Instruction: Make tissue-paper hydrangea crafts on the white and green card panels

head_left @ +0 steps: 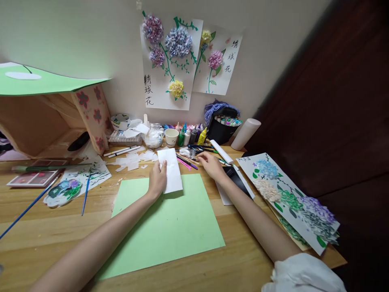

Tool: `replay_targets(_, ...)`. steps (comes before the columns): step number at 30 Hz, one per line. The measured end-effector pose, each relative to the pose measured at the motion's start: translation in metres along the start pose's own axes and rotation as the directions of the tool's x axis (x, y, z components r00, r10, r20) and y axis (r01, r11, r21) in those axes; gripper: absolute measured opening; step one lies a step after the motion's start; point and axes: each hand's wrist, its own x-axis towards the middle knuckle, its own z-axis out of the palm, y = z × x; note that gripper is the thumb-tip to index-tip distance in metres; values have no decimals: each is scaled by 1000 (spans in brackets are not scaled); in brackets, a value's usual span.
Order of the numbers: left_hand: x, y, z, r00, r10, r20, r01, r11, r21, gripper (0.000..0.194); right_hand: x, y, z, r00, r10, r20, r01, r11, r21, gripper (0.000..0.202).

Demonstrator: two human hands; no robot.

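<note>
L hand [157, 180] holds thin, rect. wht paper [174, 172].

The left forearm [106, 242] is extended from the near left toward the middle, where the left hand [157, 179] is closed in a grip, its thumb pointed upward. From the near right, the right forearm [254, 215] is stretched slightly farther; the right hand [211, 165] is held back upward, fingers bent leftward.
</note>
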Motion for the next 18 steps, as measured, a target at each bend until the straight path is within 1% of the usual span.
replay_targets(1,1,-1,0,1000,4,5,-4,1000,-15,28,11,5,-6,999,-3,-37,1,998,-62,24)
replay_targets(2,1,-2,0,1000,9,13,-9,999,-33,28,22,9,-10,999,-16,-37,11,993,-119,24)
replay_targets(5,0,-3,1,1000,8,23,-6,997,-83,27,46,13,-13,999,-34,42,44,964,-261,25)
replay_targets(8,0,-3,0,1000,-10,10,11,994,-110,27,56,6,-7,997,-12,81,42,924,-380,24)
replay_targets(10,0,-4,0,1000,-20,5,21,992,-122,26,56,-1,-8,997,18,69,14,894,-448,23)
replay_targets(12,2,-4,-1,999,-37,-2,36,990,-135,24,52,-9,-14,998,57,21,-39,862,-505,23)
replay_targets(14,5,-4,-2,998,-59,-26,55,989,-138,23,44,-14,-26,993,104,-59,-119,830,-545,23)
replay_targets(16,9,-2,-6,995,-80,-64,71,989,-131,24,33,-16,-40,977,154,-148,-211,798,-564,22)
replay_targets(18,14,2,-10,991,-88,-100,75,989,-126,24,20,-16,-51,956,196,-219,-286,794,-537,21)
